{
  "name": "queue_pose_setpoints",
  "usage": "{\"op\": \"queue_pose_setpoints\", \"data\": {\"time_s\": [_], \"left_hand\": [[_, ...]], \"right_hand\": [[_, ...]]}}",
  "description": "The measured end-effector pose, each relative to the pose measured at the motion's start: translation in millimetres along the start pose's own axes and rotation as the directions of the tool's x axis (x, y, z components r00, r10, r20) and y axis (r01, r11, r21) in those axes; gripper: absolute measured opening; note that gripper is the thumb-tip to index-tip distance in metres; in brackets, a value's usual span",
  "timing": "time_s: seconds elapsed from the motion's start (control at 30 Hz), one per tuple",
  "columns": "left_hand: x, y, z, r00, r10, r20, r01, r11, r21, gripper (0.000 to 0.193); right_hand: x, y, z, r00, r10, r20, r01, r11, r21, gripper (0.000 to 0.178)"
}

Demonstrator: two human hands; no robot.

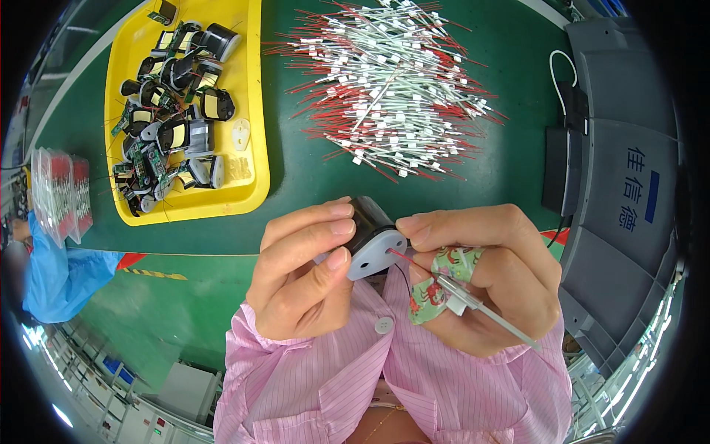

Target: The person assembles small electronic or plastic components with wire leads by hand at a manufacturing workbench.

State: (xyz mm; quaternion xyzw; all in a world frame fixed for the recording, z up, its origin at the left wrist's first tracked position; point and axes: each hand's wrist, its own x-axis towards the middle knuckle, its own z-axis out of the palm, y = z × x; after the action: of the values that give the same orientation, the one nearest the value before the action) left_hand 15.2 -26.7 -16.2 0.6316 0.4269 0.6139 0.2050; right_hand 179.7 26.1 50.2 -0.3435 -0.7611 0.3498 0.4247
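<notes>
Steadying a black housing [370, 220] between two close-set hands

The housing sat in front of the person's chest, near the front edge of the green table [292, 222], its pale end cap [376, 259] tilted toward the wearer. The left hand [307, 270] held it from the side, fingertips narrow against the black wall. The right hand [492, 285] was bent nearly closed: one fingertip was at the cap's rim, while digits wrapped in patterned tape [460, 260] pinched a lead whose red wire [401, 257] met a hole in the cap. How deep it went, I could not tell.

The housing looked light and rigid, probably plastic, and its glossy curve might slip; the side walls, clear of the holes, seemed the surest hold. The red wire looked thin and limp, likely to buckle unless pinched close to the cap. Its pale length and white connector [456, 302], lying across the right hand, seemed stiffer. A fine dark wire [404, 275] below the cap looked easiest to snag.

Beyond, a yellow tray [255, 194] bore similar housings beside a heap of leads [392, 89].
</notes>
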Motion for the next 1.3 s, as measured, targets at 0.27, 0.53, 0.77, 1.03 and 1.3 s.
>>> {"op": "queue_pose_setpoints", "data": {"time_s": [0.27,0.53,0.77,1.03,1.3], "left_hand": [[-1.2,-1.6,-1.4,1.000,-0.019,-0.003,0.019,1.000,-0.018,0.037],[-2.1,-2.5,-3.0,1.000,-0.011,0.014,0.010,1.000,0.028,0.037],[-3.1,-0.9,-4.3,0.999,0.002,0.042,-0.004,0.998,0.058,0.042],[-6.3,-1.6,-2.4,0.999,-0.034,0.041,0.033,0.999,0.018,0.046],[-8.8,-6.2,-0.6,0.978,-0.179,0.112,0.208,0.903,-0.375,0.045]], "right_hand": [[4.6,-0.5,-3.3,0.998,-0.020,0.068,0.028,0.991,-0.128,0.028],[3.7,0.4,-2.2,0.997,0.002,0.072,0.008,0.991,-0.133,0.025],[4.6,1.3,-5.0,0.994,-0.012,0.105,0.028,0.989,-0.147,0.024],[3.7,6.1,3.6,0.996,-0.034,0.081,0.044,0.991,-0.124,0.021],[8.2,11.3,-10.8,0.972,0.044,0.231,-0.070,0.992,0.106,0.029]]}}
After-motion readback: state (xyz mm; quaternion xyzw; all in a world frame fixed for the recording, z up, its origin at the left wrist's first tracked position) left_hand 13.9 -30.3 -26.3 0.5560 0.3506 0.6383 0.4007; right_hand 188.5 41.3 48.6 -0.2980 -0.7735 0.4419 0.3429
